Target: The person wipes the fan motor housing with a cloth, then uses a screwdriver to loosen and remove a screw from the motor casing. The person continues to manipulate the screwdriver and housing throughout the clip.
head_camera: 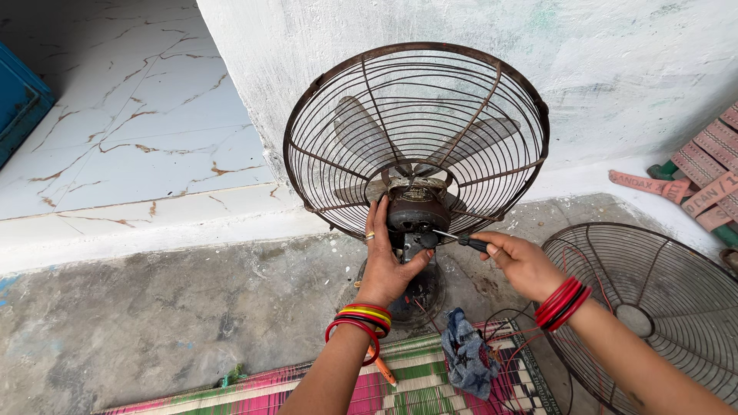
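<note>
Old table fan [416,138] stands upright on the concrete floor [154,323], close against the white wall [615,61], rusty wire cage toward the wall, motor housing [417,209] facing the camera.

Left hand [384,257]: arm reaches up from bottom centre, wrist straight, palm on the fan's neck just below the motor, fingers pointing up along the housing's left side, thumb wrapped round to the right. Gripping the fan (bangles at the wrist, ring on one finger).

Right hand [523,261]: forearm comes in from lower right, wrist bent inward, fingers closed on a screwdriver [460,240] with a dark handle. Shaft runs roughly level to the left; tip sits at the back of the motor just right of the left thumb.

Loose cage half [653,300] lies flat on the floor at right. Blue rag [467,355] and thin wires [515,338] on a striped mat [430,380] below the hands.
</note>
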